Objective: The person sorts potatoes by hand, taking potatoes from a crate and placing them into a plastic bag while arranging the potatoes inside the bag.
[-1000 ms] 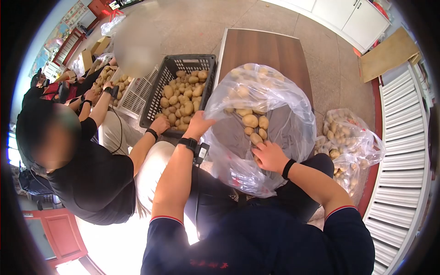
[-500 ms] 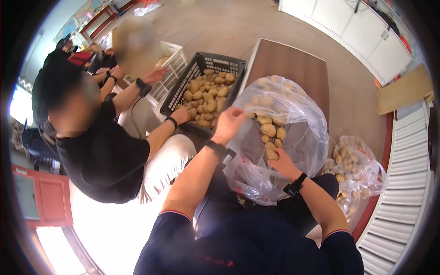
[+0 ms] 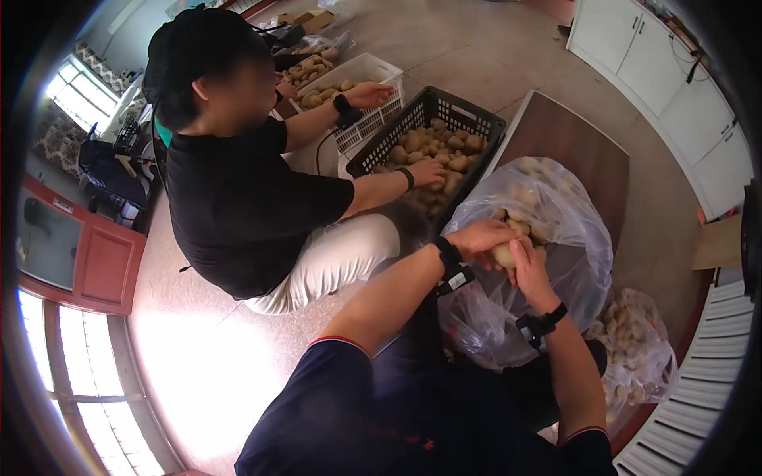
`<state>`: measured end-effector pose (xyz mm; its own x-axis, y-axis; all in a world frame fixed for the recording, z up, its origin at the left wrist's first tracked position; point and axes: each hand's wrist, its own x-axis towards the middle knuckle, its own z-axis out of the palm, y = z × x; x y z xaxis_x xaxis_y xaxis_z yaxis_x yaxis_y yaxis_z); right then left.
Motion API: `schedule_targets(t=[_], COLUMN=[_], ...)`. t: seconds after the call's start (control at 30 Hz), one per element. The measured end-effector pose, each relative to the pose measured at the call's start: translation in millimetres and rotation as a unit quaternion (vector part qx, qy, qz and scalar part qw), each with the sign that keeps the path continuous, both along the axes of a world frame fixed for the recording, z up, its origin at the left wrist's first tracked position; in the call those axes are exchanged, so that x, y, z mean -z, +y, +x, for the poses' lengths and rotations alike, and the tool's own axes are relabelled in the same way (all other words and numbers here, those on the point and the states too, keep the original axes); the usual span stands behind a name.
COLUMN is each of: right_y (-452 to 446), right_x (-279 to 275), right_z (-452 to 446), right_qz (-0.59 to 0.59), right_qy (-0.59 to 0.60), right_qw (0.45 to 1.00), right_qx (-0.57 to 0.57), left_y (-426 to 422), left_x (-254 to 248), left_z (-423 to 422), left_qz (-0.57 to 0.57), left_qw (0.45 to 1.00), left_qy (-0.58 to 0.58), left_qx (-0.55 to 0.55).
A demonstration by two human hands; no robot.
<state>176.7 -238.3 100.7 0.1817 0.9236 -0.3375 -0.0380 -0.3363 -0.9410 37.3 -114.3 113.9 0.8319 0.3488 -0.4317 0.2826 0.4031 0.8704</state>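
My left hand (image 3: pixel 479 237) and my right hand (image 3: pixel 533 274) meet over the mouth of a clear plastic bag (image 3: pixel 586 213). Between them is a pale potato (image 3: pixel 503 255), with the fingers of both hands closed around it. Several more potatoes (image 3: pixel 519 225) lie in the bag just beyond my fingers, partly hidden by the plastic and my hands. The bag sits in front of me, against a brown board (image 3: pixel 556 127). Each of my wrists wears a black band.
A co-worker (image 3: pixel 254 198) in black sits at my left, one hand in a black crate (image 3: pixel 468 103) of potatoes. Behind it stands a white crate (image 3: pixel 361 127) with potatoes. Another clear bag of potatoes (image 3: pixel 627 325) rests at my right. White cabinets (image 3: pixel 659 71) line the far right.
My view has turned left. My left hand has moved from beside the bag's rim to the potato, joining my right hand, which has come up from lower in the bag.
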Motion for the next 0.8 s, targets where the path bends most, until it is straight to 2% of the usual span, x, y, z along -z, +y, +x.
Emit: schedule_targets(t=[0.07,0.1,0.23,0.33,0.4,0.43,0.47,0.5,0.53,0.6,0.67,0.73,0.8], right_y=[6.1,7.6,6.1,4.7,0.4,-3.2,-9.1,-15.2,-20.8,-29.7,-35.4,-38.9,-40.3], right_x=[21.9,21.5,21.3,42.1,52.2,59.9,68.1,72.5,76.2,81.4,85.0,83.8,81.9], right_z=[-0.6,-3.2,-2.4,5.9,16.6,19.3,20.2,20.8,22.9,26.6,30.0,32.4,32.0], right_qz=[0.073,0.076,0.051,0.11,0.027,0.027,0.082,0.134,0.134,0.041,0.024,0.004,-0.029], right_qy=[-0.132,-0.145,-0.081,-0.075,-0.069,-0.07,-0.239,-0.401,-0.401,-0.476,-0.496,-0.514,-0.525], right_qw=[0.988,0.986,0.992,0.986,0.994,0.993,0.965,0.905,0.905,0.878,0.868,0.857,0.848], right_qx=[0.024,0.043,0.082,0.098,0.084,0.087,0.066,0.042,0.043,0.008,-0.01,-0.025,-0.07], left_y=[6.1,8.2,16.9,23.8,28.9,30.8,33.0,35.5,38.5,45.9,55.3,64.3,77.9], left_x=[17.3,19.5,30.5,33.4,31.1,29.3,27.1,27.3,29.1,32.3,34.2,43.9,59.8], left_z=[-0.5,-1.4,-2.8,-3.1,-6.6,-8.7,-10.6,-12.2,-13.3,-15.8,-22.5,-29.1,-39.0], left_qz=[-0.023,-0.024,-0.049,-0.055,-0.053,-0.074,-0.093,-0.102,-0.102,-0.118,-0.124,-0.141,-0.156], left_qw=[1.0,1.0,0.998,0.997,0.997,0.992,0.986,0.983,0.983,0.965,0.961,0.94,0.938], left_qy=[-0.006,-0.007,-0.035,-0.038,-0.042,-0.065,-0.088,-0.09,-0.09,-0.094,-0.095,-0.11,-0.128], left_qx=[0.003,0.006,0.006,-0.03,-0.047,-0.074,-0.102,-0.126,-0.125,-0.213,-0.229,-0.292,-0.281])
